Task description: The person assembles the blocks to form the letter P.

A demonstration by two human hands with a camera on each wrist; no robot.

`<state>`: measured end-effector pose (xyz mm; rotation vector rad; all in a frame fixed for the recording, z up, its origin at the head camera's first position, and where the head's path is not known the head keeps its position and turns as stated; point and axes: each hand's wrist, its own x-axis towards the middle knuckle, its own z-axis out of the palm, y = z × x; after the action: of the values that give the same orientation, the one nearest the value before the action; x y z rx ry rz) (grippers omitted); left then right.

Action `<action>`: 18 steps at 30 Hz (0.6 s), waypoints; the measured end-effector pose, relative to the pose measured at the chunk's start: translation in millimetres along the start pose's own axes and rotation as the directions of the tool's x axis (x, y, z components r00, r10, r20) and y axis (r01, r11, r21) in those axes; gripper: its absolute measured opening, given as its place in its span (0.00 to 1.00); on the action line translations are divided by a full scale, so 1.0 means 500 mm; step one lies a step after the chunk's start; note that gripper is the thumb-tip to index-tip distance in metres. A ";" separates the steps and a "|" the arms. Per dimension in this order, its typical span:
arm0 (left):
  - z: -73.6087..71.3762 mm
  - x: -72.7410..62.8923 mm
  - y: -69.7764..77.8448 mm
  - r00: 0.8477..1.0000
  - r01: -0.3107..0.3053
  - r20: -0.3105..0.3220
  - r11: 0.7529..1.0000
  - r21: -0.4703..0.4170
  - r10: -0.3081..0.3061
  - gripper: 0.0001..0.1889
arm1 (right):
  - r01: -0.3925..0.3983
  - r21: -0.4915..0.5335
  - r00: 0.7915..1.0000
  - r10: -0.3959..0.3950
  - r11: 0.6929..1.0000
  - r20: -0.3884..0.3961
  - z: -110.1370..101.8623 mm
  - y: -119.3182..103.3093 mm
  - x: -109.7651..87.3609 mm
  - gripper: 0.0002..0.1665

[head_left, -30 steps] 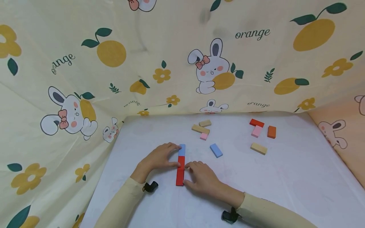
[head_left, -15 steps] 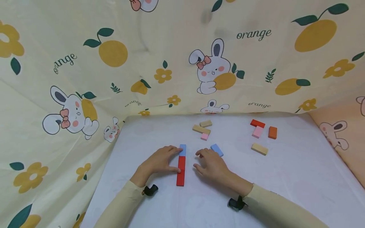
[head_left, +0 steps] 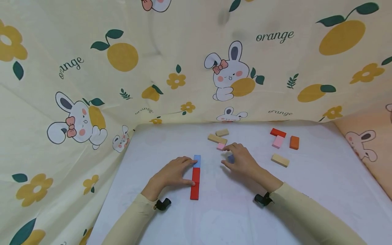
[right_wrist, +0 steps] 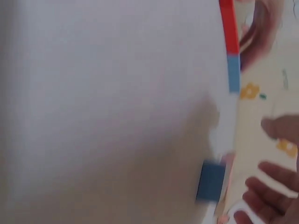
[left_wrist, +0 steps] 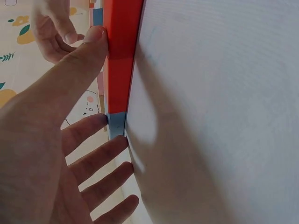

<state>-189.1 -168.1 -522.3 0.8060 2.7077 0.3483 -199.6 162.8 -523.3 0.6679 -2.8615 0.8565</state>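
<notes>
A straight row of blocks stands left of centre in the head view: a blue block (head_left: 197,163) at the far end, then a red block (head_left: 196,174) and another red block (head_left: 194,192). My left hand (head_left: 169,174) rests along its left side, thumb against the red and fingertips at the blue, none curled round it. My right hand (head_left: 244,160) hovers over a loose blue block (head_left: 230,158), partly covering it. In the right wrist view, that loose blue block (right_wrist: 211,181) sits apart from the spread fingers (right_wrist: 266,193).
Behind the right hand lie two tan blocks (head_left: 217,139) and a small pink block (head_left: 220,146). Farther right are a red block (head_left: 278,132), a pink block (head_left: 278,141), an orange block (head_left: 294,142) and a tan block (head_left: 280,160). A patterned cloth (head_left: 183,51) hangs behind the table.
My right hand has left the red blocks and travelled right and away to the loose blue block. The left hand stays at the row, its thumb slightly lower.
</notes>
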 end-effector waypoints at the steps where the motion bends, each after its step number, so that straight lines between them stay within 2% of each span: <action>1: 0.000 0.000 0.000 1.000 0.002 0.001 1.000 0.001 -0.002 0.49 | 0.018 0.000 1.000 -0.018 1.000 0.024 -0.004 0.011 0.002 0.31; 8: -0.002 0.003 0.003 1.000 0.008 0.008 1.000 0.007 -0.008 0.49 | 0.105 0.050 0.977 -0.112 0.993 0.180 -0.027 0.087 0.003 0.38; 13: -0.005 0.003 0.005 1.000 0.004 0.013 1.000 0.014 -0.005 0.50 | 0.076 0.133 0.956 -0.110 0.988 0.271 -0.042 0.121 -0.010 0.43; 18: -0.007 0.003 0.006 1.000 0.006 0.022 1.000 0.016 -0.006 0.50 | 0.051 0.170 0.936 -0.107 0.984 0.334 -0.059 0.137 -0.018 0.46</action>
<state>-189.9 -165.5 -518.5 0.8012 2.6945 0.3154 -222.5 233.3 -535.0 1.0396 -3.0582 1.0600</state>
